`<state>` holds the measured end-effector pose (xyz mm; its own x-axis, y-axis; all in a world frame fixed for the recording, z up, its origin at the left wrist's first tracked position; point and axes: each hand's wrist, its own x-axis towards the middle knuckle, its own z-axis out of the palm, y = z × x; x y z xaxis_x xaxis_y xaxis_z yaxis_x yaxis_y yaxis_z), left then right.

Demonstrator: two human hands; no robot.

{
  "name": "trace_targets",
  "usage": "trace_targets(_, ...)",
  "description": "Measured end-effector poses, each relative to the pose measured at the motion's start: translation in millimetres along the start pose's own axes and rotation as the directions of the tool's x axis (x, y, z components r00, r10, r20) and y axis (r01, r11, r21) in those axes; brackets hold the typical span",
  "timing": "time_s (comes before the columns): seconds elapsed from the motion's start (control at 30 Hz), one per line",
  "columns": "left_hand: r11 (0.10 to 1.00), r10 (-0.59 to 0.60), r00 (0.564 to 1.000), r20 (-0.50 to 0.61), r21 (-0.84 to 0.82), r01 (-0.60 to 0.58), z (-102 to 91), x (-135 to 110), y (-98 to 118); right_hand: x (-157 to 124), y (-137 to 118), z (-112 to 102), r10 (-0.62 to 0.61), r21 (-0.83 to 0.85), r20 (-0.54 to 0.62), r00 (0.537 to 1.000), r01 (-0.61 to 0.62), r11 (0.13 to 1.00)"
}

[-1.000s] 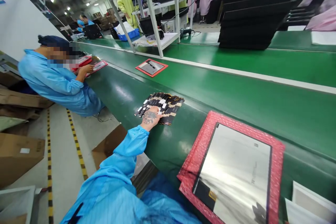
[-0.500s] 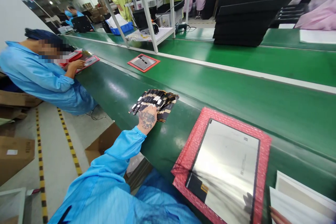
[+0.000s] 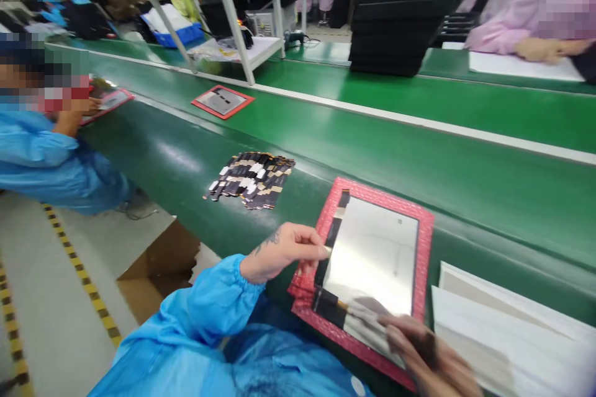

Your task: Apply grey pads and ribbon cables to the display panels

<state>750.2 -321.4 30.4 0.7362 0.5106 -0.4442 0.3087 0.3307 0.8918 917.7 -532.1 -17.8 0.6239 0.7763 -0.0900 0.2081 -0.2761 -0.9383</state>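
Note:
My left hand [image 3: 293,249] pinches a black and beige flex cable [image 3: 336,225] between thumb and fingertips, at the left edge of a silver display panel [image 3: 372,248]. The panel lies on red bubble wrap [image 3: 424,248], with a black strip at its near left corner. Over the panel's near right part is my right hand [image 3: 423,350], smeared by motion; its grip is unclear, and a blurred streak shows by its fingertips. Left of the panel, a spread pile of flex cables [image 3: 254,180] with white and beige patches lies on the green bench [image 3: 186,161].
White sheets or boards [image 3: 503,329] lie to the right. Another panel on a red sheet [image 3: 222,102] sits farther back. A white rack [image 3: 233,18] and stacked black trays [image 3: 395,18] stand beyond. A co-worker in blue [image 3: 37,149] works at the left.
My left hand has moved right from the cable pile to the panel, now with a flex cable. My right hand has come in over the panel. The view has shifted right.

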Motion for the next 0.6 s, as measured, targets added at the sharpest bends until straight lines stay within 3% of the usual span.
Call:
trace_targets(0.03,0.998,-0.029,0.995,0.093,-0.055,0.034,13.3,0.8,-0.7,3.0,-11.5,4.3,0.078,0.010,0.146,0.986,-0.080,0.997)
trace_targets(0.07,0.996,-0.051,0.987,0.153,-0.062,0.061,24.9,2.3,-1.7,6.1,-22.7,7.6,0.176,0.018,0.314,0.933,-0.191,0.981)
trace_targets(0.13,0.995,-0.072,0.971,0.226,-0.048,0.085,42.7,7.1,-4.9,11.2,-41.0,12.4,0.249,0.117,0.409,0.878,-0.321,0.940)
trace_targets(0.3,0.997,-0.006,0.961,0.277,-0.072,0.027,56.1,17.9,-20.0,15.3,-51.2,15.5,0.312,0.264,0.436,0.844,-0.451,0.853)
trace_targets(0.4,0.962,0.211,0.968,0.135,0.146,-0.230,49.2,11.9,-37.1,20.8,-41.7,13.3,0.309,0.205,0.442,0.842,-0.430,0.879)
trace_targets(0.43,0.895,0.338,0.937,0.084,0.280,-0.348,46.3,7.6,-44.8,23.9,-37.7,12.6,0.315,0.155,0.424,0.849,-0.411,0.899)
trace_targets(0.5,0.672,0.563,0.823,0.078,0.535,-0.511,41.4,-2.8,-61.9,30.4,-29.4,11.7,0.285,0.033,0.359,0.889,-0.317,0.948)
trace_targets(0.6,0.396,0.704,0.690,0.167,0.715,-0.577,38.1,-17.0,-84.8,37.2,-19.5,13.4,0.122,-0.121,0.302,0.945,-0.089,0.989)
